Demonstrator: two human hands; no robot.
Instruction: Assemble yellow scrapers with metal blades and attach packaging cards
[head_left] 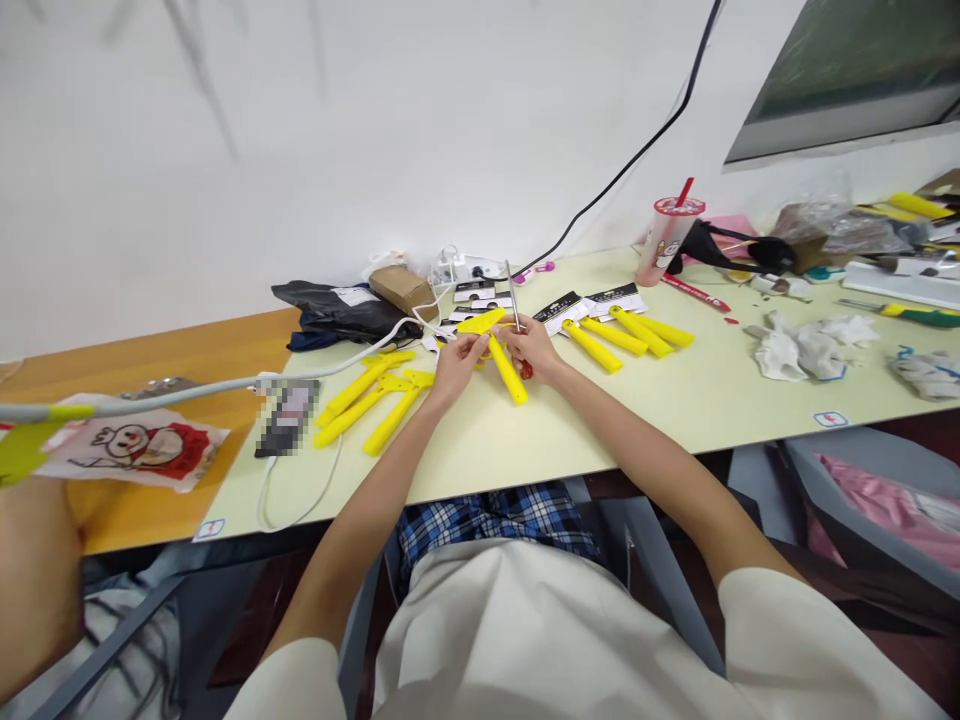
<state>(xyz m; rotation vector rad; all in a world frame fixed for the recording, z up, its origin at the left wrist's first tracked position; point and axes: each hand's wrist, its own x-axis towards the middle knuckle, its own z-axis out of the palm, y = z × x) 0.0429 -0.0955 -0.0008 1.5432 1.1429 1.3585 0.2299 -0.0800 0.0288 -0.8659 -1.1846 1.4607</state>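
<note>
A yellow T-shaped scraper handle (508, 372) is between my two hands, above the front middle of the table. My left hand (459, 362) is closed, pinching it near its wide head. My right hand (532, 345) is closed around a red-handled tool with a thin metal shaft (513, 295) pointing up and away; it looks like a screwdriver. The right fingers also come up against the scraper handle. Left of my hands lie several loose yellow handles (351, 417). On the right, more yellow handles (592, 345) lie with black-and-white cards (560, 312) attached.
The pale table (675, 420) carries a phone (289, 415) with a white cable, a black plastic bag (341, 312), a cardboard box (405, 292), and a power strip (450, 268). Rightward are a drink cup (664, 245), crumpled white gloves (806, 345) and a cutter (900, 312). Another person's limb (37, 580) shows at left.
</note>
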